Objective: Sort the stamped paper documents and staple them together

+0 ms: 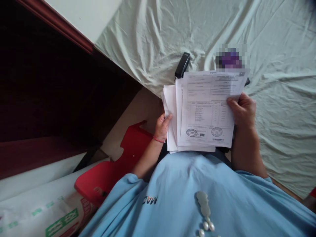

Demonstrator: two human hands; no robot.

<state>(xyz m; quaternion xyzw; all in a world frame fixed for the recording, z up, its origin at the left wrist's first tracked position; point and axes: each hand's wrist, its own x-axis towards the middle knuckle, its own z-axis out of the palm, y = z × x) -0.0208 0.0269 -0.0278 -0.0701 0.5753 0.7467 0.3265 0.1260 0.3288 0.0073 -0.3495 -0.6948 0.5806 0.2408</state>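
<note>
Between my two hands, over my lap, is a bundle of papers. My left hand grips a stack of white sheets at its left edge, thumb on top and fingers hidden beneath. Overlapping that stack is a printed document with a table and round and oval stamps near its lower edge. My right hand pinches the document's right edge, thumb on its face. The print is too small to read.
A black stapler-like object lies on the pale green cloth beyond the papers. Near it is a blurred purple patch. A red plastic chair stands at my left, beside a white printed sack. Dark furniture fills the left side.
</note>
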